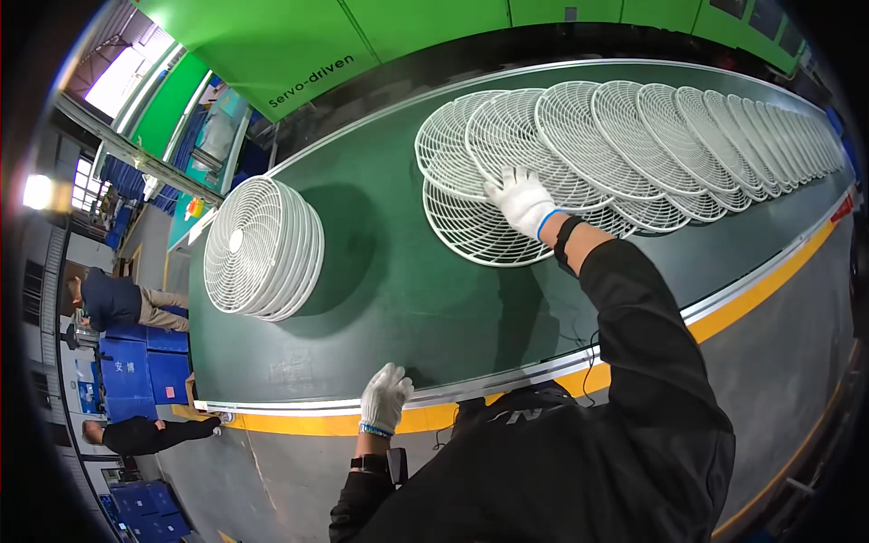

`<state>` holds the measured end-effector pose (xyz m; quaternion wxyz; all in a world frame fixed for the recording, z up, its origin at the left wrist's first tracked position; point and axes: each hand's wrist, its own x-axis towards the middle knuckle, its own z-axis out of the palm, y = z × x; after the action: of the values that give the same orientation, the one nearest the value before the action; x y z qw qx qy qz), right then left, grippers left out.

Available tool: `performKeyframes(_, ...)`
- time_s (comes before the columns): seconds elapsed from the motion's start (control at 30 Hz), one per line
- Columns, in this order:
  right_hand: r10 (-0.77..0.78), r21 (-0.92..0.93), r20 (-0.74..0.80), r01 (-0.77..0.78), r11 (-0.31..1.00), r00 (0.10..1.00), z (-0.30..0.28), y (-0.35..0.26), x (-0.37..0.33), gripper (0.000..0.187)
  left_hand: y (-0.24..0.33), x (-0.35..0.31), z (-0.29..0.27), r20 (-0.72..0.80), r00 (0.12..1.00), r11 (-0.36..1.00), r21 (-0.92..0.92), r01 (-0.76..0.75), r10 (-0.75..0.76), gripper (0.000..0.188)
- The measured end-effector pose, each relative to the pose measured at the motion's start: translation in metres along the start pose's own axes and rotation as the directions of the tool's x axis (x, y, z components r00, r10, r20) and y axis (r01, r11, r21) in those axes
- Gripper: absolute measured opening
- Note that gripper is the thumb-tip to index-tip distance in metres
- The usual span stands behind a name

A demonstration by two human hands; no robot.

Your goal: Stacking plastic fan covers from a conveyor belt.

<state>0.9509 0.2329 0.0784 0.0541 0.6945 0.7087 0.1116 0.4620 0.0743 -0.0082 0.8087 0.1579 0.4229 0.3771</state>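
White round fan grilles lie overlapped in a long row on the green conveyor belt, spreading from the middle to the far right. My right hand, in a white glove with a blue cuff, reaches over the near-left end of this row. Its fingers are spread and touch the wires near a grille's rim. My left hand, also gloved, hovers by the belt's near edge with loosely bent fingers and nothing in it. To the left stands a neat stack of similar grilles, apart from both hands.
A metal rail with a yellow stripe borders the belt's near side. Behind the belt rises a large green machine. At far left, two people are near blue boxes. A black cable hangs near the rail.
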Motion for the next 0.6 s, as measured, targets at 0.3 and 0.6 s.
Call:
performKeyframes(0.3,0.395,0.513,-0.323,-0.192,0.837,0.860,-0.212,0.135,-0.008,0.044,-0.015,-0.019,0.015,-0.269,0.960,0.997,0.042,-0.072,0.080,0.025)
performKeyframes(0.6,0.491,0.622,-0.393,-0.169,0.765,0.778,-0.259,0.219,-0.064,0.045,0.013,-0.008,0.031,-0.297,0.952,0.996,0.073,-0.049,0.069,0.041)
